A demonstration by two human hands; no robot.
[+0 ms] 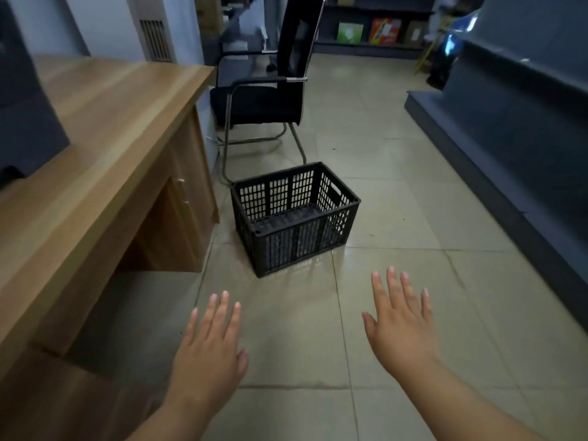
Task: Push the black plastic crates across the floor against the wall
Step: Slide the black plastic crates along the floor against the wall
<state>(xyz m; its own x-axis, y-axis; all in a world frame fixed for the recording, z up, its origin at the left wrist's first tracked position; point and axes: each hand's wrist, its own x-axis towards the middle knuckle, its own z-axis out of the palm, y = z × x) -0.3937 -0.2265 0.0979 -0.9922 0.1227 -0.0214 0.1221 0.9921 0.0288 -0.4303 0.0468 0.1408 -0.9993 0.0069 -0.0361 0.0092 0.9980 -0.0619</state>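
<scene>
One black plastic crate (294, 218) with perforated walls stands empty on the tiled floor, beside the corner of a wooden desk and just in front of a chair. My left hand (210, 342) hovers palm down, fingers spread, short of the crate's near left corner. My right hand (401, 319) is stretched out flat too, fingers apart, a little below and right of the crate's near side. Neither hand touches the crate, and both hold nothing.
A wooden desk (105, 148) fills the left, with a dark device (25, 116) on top. A black chair with a metal frame (270, 90) stands behind the crate. A dark grey shelf unit (515, 128) runs along the right. Boxes (385, 30) sit on far shelves.
</scene>
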